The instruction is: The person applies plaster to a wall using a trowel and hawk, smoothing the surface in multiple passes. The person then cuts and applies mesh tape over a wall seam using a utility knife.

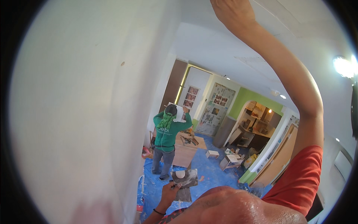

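Head view | left hand [170, 192] grips plate [190, 180] bearing pale dab [180, 174] | right hand [234, 14]: cannot tell

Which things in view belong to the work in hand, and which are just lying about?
In the work:
dark flat plate bearing a white dab, in the left hand
raised right hand, fingertips out of frame

Apparently lying about:
small white-topped stool
dark items on the wooden box

The plate [191, 178] is mottled grey, the sleeve [300, 181] red.
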### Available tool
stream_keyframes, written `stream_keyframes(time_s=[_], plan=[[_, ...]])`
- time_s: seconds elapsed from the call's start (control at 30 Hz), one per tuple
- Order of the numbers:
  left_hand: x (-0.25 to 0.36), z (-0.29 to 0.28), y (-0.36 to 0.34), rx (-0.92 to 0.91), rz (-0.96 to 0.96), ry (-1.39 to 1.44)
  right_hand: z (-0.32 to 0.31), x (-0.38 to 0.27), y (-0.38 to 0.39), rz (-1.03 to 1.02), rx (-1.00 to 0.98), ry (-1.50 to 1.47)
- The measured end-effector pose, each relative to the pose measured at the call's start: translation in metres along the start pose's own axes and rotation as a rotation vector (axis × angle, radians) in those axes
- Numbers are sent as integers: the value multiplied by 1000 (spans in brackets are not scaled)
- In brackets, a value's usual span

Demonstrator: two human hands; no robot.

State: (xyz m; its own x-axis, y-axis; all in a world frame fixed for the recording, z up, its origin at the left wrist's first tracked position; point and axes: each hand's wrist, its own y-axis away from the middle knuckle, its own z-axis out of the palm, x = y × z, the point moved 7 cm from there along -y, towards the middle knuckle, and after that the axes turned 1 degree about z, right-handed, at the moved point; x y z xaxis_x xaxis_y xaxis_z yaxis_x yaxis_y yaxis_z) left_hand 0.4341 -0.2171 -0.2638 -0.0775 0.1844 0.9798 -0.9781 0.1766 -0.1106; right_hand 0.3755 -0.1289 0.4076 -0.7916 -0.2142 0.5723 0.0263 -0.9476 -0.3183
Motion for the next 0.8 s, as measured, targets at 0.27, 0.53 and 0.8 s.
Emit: stream_keyframes(time_s=[0.27, 0.53, 0.8], plan=[[4, 0, 2, -10, 35, -29, 15, 18, 14, -15, -64, -353], [0, 2, -5, -25, 147, -77, 11, 34, 29, -150, -9, -337], [216, -37, -37, 306, 737, -135, 12, 62, 86, -42, -69, -238]])
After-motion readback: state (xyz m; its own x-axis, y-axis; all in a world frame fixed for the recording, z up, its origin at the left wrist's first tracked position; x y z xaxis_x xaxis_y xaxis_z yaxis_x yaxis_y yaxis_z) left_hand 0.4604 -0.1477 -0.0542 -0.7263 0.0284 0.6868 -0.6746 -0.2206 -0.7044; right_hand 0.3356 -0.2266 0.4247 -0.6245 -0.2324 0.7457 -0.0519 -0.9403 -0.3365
